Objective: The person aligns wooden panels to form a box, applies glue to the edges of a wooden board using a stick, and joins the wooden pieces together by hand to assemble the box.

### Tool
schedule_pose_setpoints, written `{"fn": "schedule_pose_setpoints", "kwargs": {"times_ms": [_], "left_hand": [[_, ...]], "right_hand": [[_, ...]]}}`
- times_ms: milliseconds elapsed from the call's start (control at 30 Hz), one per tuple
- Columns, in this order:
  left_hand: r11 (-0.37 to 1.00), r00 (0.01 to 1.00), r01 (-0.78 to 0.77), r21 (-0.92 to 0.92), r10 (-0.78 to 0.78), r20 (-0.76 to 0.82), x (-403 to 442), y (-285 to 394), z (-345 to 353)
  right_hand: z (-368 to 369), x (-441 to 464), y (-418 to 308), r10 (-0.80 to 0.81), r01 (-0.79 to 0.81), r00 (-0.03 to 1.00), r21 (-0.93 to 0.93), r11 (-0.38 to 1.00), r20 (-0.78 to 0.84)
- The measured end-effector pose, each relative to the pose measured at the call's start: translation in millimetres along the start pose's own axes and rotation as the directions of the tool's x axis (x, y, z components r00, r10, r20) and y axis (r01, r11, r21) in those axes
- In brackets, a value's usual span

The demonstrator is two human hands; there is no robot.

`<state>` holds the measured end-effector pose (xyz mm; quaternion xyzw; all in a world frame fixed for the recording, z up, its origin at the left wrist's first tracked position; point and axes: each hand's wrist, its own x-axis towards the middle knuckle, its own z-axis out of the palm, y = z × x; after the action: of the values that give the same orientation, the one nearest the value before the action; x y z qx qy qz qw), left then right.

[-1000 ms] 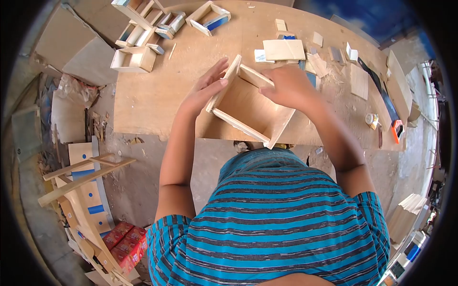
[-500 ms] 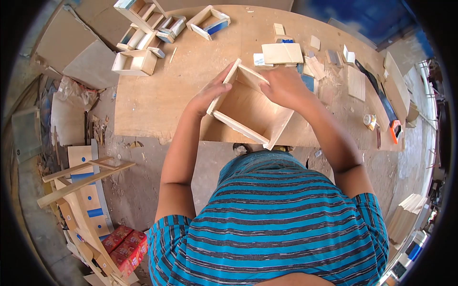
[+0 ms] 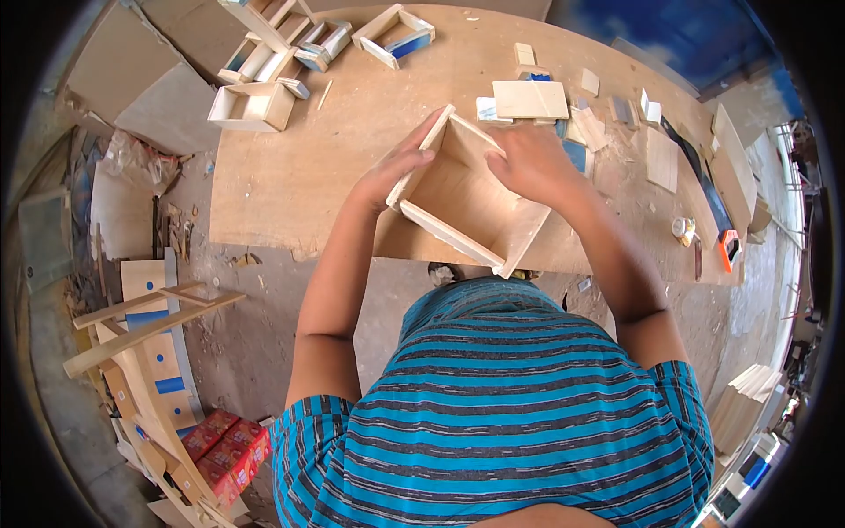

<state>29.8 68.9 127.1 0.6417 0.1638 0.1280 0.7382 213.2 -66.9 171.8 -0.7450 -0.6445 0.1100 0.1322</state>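
Note:
A pale wooden box (image 3: 451, 236) with an open top is held tilted at the near edge of the worktable, one corner pointing away from me. My left hand (image 3: 398, 169) grips its left wall, thumb over the rim and fingers along the outside. At the far right wall, my right hand (image 3: 534, 163) is closed on the box's edge with the thumb at the rim; its other fingers are mostly hidden. Just beyond the right hand lies a flat wooden panel (image 3: 530, 99), on top of smaller pieces.
Several small wooden boxes, one an open tray (image 3: 253, 107), stand at the table's (image 3: 299, 185) far left. Scraps, a handsaw (image 3: 729, 248) and a small jar (image 3: 683, 231) lie on the right. A wooden frame (image 3: 154, 334) and red packages (image 3: 227, 453) are on the left floor.
The view has shifted slightly, so the far tabletop items appear a little farther right. Both hands keep their hold on the box, which sits at nearly the same tilt.

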Motion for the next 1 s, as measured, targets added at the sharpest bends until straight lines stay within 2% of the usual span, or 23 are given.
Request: {"fn": "schedule_pose_setpoints", "kwargs": {"times_ms": [700,800,900,1000], "left_hand": [[0.999,1.000,-0.030,0.024,0.030,0.003,1.8,-11.5,-5.1],[1.000,1.000,-0.012,-0.002,0.012,0.012,-0.9,-4.1,-1.8],[0.998,1.000,0.007,-0.066,-0.006,0.020,-2.4,-6.8,-0.6],[0.996,0.999,0.002,-0.085,0.001,0.032,0.9,-10.9,-1.7]], "right_hand": [[-4.2,-3.9,-9.7,0.082,-0.078,0.995,-0.075,0.994,0.054],[-2.5,-14.0,3.2,-0.059,0.046,0.974,-0.064,0.997,-0.220],[-30.6,-31.1,11.5,0.136,-0.059,0.930,0.225,0.973,-0.342],[-31.6,-57.3,37.6,0.403,-0.278,0.881,0.417,0.865,-0.249]]}}
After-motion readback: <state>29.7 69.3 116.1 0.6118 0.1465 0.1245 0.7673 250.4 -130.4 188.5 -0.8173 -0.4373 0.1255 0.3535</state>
